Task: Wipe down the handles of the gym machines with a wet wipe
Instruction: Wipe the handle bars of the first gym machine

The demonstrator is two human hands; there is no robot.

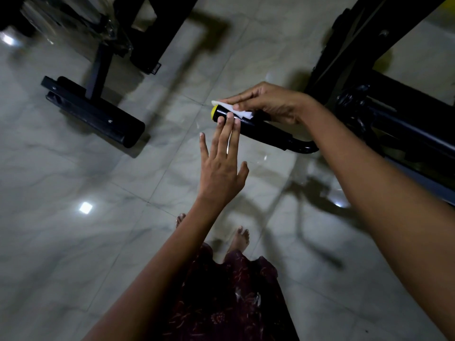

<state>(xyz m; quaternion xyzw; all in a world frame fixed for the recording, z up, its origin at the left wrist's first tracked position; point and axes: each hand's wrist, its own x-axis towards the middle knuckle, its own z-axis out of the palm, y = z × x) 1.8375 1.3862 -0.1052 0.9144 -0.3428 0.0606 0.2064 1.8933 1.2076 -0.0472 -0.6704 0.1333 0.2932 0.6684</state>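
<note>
The glossy pale marble-tile floor (73, 168) fills most of the view, and everything stands on it. At its upper right edge is the black steel frame of a gym machine (406, 124). Toward the upper left corner stands another black machine foot with a round bar (96, 112), well apart from the hands.

From the right machine 1 black cylindrical foam-covered handle with a yellow end cap (261, 130) reaches toward the middle of the floor, raised above it. The right hand (268, 104) lies over the top of this handle, near the yellow cap, with its fingers pressing a small white wet wipe (236, 110) flat on the grip. It is pressing more than clamping; I cannot tell if the thumb goes around underneath. The left hand (221, 168) is open, fingers spread, holding nothing, and 2 fingertips (230, 116) touch the near side of the handle just below the wipe.

To do this step well, I think the left hand should steady the handle, so it does not swing. The right hand should wrap the wipe around the grip, not only on top, then slide it along the whole length, including the cap.
</note>
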